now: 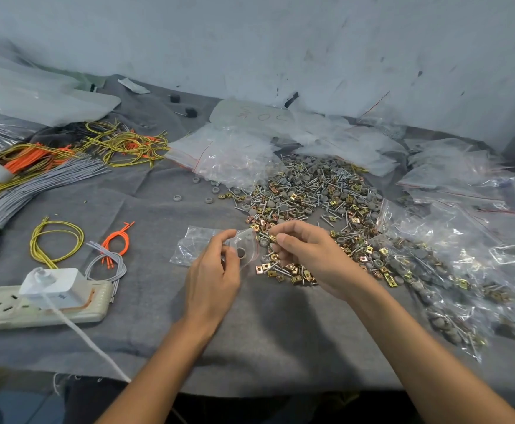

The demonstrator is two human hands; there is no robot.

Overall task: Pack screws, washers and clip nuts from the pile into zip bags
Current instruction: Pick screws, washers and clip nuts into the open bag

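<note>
left hand (213, 272) grips the zip bag (193, 241), right hand (308, 255) pinches a clip nut (272, 238).

A grey felt-covered table (146, 191) stands against a scuffed white wall (280, 41).

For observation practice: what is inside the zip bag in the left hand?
One grey washer near the mouth of the zip bag, perhaps screws deeper in; the left hand hides the rest.

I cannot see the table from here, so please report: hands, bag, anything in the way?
Left hand grips zip bag at its mouth, washer showing through. Right hand pinches small part beside bag mouth. Pile close behind, nothing blocking.
</note>
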